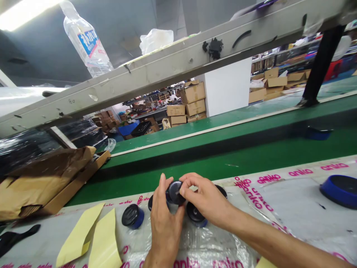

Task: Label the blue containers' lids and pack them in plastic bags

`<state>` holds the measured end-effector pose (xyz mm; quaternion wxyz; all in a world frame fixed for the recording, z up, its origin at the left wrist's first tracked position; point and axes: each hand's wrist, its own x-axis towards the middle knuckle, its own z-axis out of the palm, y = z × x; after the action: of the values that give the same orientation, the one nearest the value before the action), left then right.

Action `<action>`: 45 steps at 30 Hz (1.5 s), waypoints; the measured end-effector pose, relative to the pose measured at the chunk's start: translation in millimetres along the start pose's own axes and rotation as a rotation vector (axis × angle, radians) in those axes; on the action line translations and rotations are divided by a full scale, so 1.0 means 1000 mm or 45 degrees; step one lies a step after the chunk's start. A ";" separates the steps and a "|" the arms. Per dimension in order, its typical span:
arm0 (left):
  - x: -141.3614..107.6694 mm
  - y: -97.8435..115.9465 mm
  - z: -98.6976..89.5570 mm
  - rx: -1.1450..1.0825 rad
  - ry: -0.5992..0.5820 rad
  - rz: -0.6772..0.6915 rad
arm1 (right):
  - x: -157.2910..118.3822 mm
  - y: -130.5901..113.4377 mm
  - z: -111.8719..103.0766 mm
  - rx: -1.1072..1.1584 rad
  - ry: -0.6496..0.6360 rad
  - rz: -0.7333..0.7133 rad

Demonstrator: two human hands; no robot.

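Hands meet at the near edge of the bench, and we see both closed on one small round black-lidded cap (pixel 175 192) held just above the plastic sheet. Our left hand (pixel 165 219) comes up from below, thumb and fingers wrapped around the cap's left side; our right hand (pixel 206 199) reaches in from the right, its fingertips (pixel 184 191) pinching the cap's face and rim. The cap sits between the two hands, touching both. Just under and behind the hands lie more pieces of the same kind: a blue-sided cap (pixel 133 217) to the left of our left hand, apart from it, another cap (pixel 196 215) tucked under our right palm, and a third partly hidden behind the right knuckles. Two yellow paper strips (pixel 92 238) lie further left on the clear printed plastic sheet (pixel 292 208). A large blue dish (pixel 338 190) rests well apart at the right. Beyond runs the green conveyor belt (pixel 223 156), with a torn cardboard box (pixel 44 178) at its left end and a water bottle (pixel 86 41) on the overhead shelf (pixel 167 65).
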<state>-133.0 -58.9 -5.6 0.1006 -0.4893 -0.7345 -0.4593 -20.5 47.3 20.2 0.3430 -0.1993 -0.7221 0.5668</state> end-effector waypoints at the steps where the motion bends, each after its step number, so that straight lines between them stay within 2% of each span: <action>1: 0.000 0.000 0.000 0.006 -0.004 0.007 | 0.000 0.000 0.000 0.000 0.001 -0.003; 21: -0.003 -0.003 0.001 0.051 0.009 0.124 | -0.001 0.005 0.002 -0.051 0.017 -0.066; 33: -0.008 -0.011 0.004 0.137 0.071 0.227 | -0.007 -0.007 0.005 -0.145 0.112 -0.026; 45: -0.013 -0.015 0.006 0.173 0.141 0.258 | -0.004 -0.007 0.004 0.061 0.127 0.066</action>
<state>-136.2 -63.8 -25.7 0.2196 -0.5270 -0.7041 -0.4223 -19.7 39.9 25.2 0.3683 -0.2376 -0.6849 0.5821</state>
